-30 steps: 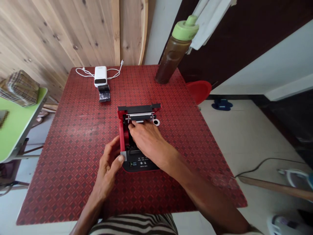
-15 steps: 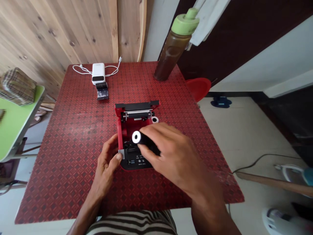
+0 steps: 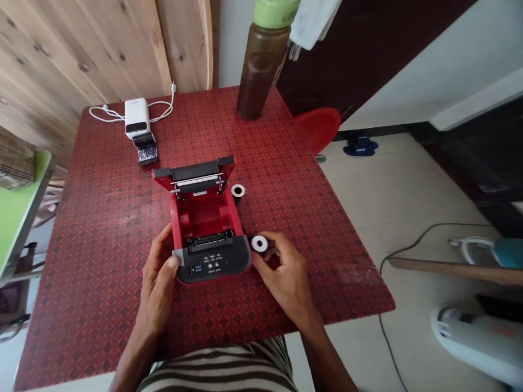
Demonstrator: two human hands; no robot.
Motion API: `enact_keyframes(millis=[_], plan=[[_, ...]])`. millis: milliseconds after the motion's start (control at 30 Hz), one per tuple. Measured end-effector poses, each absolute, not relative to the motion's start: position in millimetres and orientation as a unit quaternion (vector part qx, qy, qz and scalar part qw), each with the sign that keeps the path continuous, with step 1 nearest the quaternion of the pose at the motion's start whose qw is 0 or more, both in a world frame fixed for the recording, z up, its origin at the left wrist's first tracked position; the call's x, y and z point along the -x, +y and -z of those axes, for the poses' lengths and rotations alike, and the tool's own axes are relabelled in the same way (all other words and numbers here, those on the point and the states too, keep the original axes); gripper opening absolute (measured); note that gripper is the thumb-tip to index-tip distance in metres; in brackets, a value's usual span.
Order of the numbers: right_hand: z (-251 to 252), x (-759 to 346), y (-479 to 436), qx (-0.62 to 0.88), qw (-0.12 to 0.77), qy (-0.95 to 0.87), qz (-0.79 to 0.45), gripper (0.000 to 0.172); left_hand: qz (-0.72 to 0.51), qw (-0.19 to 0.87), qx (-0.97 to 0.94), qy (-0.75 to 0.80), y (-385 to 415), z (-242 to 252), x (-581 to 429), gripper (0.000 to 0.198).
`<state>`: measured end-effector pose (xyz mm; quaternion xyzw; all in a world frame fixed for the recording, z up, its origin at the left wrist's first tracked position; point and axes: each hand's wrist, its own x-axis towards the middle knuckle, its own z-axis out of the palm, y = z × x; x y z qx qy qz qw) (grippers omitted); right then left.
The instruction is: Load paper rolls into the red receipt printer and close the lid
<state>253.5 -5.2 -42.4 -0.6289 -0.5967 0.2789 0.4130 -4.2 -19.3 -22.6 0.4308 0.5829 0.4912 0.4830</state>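
A red and black label printer (image 3: 206,215) sits on the table with its lid raised and its red bay bare. My left hand (image 3: 157,277) grips the front left corner, thumb on the grey edge and fingers behind the red side wall. Just right of the printer, my right hand (image 3: 286,272) has its fingers curled round a roll (image 3: 259,244) with a white end and a dark core hole, end facing up; its lower part is hidden. Another such roll (image 3: 238,191) with dark sides stands by the printer's back right side.
A white power bank (image 3: 138,115) with a white cable lies at the back left, a crumpled dark strip (image 3: 146,151) in front of it. A tall brown bottle (image 3: 261,65) with a green cap stands at the back. A red stool (image 3: 321,129) is beyond the table's right edge.
My right hand has brought the roll from above the printer down to its right side, turning its end upward. My left hand keeps its hold. The view has shifted.
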Motion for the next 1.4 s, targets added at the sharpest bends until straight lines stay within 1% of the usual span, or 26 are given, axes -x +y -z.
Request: enact_keyframes(millis=[133,333,467,500,567,667,733,800,900,967,1033,1133,1200,1300,1400], plan=[[38.1,-253.9,-7.7,0.595,0.396,-0.637,-0.290,0.019,-0.490,0.488,-0.415,0.590,-20.4,21.3,3.7,0.063],[32.5,-265.1,-2.0,0.558,0.340,-0.688,-0.316,0.023,-0.480,0.467,-0.419,0.614,-16.9,18.5,2.1,0.065],[29.0,-278.9,-4.1,0.564,0.327,-0.675,-0.346,0.041,-0.484,0.480,-0.418,0.601,-18.1,21.7,3.5,0.066],[25.5,-284.5,-4.2,0.565,0.324,-0.667,-0.361,0.043,-0.483,0.484,-0.418,0.598,-18.7,22.5,3.8,0.066],[16.1,-296.4,-2.1,0.570,0.321,-0.646,-0.393,0.040,-0.478,0.484,-0.422,0.599,-19.6,23.3,4.3,0.067],[4.6,-309.0,11.8,0.585,0.318,-0.619,-0.417,0.029,-0.475,0.477,-0.426,0.604,-19.4,22.8,4.2,0.066],[5.3,-309.5,29.5,0.591,0.328,-0.621,-0.397,0.024,-0.480,0.474,-0.426,0.602,-18.7,22.3,4.1,0.064],[13.2,-303.6,51.9,0.589,0.343,-0.639,-0.356,0.023,-0.490,0.474,-0.428,0.593,-18.0,22.2,4.1,0.062],[29.2,-287.5,85.8,0.579,0.350,-0.663,-0.322,0.043,-0.496,0.476,-0.439,0.579,-17.5,23.4,4.8,0.059],[37.0,-275.9,103.5,0.567,0.351,-0.676,-0.315,0.050,-0.497,0.478,-0.446,0.571,-17.8,24.8,5.6,0.058],[41.8,-265.7,115.8,0.555,0.352,-0.688,-0.308,0.044,-0.500,0.482,-0.446,0.565,-18.3,26.1,6.2,0.058],[46.4,-255.8,124.7,0.546,0.354,-0.697,-0.301,0.021,-0.501,0.481,-0.447,0.564,-18.5,25.4,6.3,0.057],[47.7,-254.5,125.4,0.551,0.360,-0.690,-0.300,0.014,-0.499,0.480,-0.450,0.565,-18.0,23.0,5.7,0.057],[40.9,-261.9,118.8,0.568,0.376,-0.668,-0.300,0.017,-0.500,0.486,-0.447,0.561,-17.2,19.0,4.8,0.059],[16.7,-277.4,103.5,0.583,0.390,-0.642,-0.310,0.023,-0.497,0.494,-0.432,0.567,-17.8,16.8,4.5,0.060]])
